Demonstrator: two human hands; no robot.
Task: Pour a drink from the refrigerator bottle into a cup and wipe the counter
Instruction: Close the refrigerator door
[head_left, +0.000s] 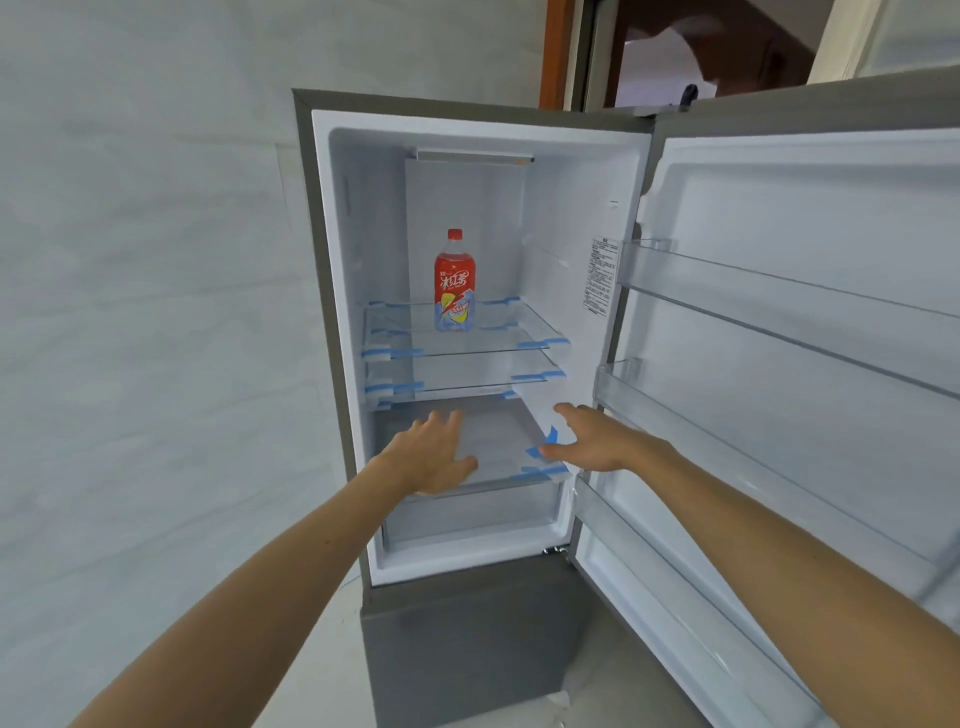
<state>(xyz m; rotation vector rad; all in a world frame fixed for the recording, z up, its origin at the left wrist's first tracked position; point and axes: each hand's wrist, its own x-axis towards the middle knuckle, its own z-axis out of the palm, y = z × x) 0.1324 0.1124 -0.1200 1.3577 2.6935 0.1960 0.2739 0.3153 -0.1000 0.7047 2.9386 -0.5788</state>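
A drink bottle (454, 283) with a red cap and a red label stands upright on the top glass shelf (524, 325) of the open refrigerator (332, 291). Both of my arms reach into the fridge, well below the bottle. My left hand (434, 454) is spread, fingers apart, over the lowest glass shelf, holding nothing. My right hand (592, 441) is open too, at the right front corner of that shelf near the blue tape. No cup or cloth is in view.
The fridge door (810, 332) is swung open to the right, with three clear door bins, all bare. Two more glass shelves sit under the bottle's shelf. A grey lower drawer front (467, 654) is closed. A pale tiled wall (145, 312) stands on the left.
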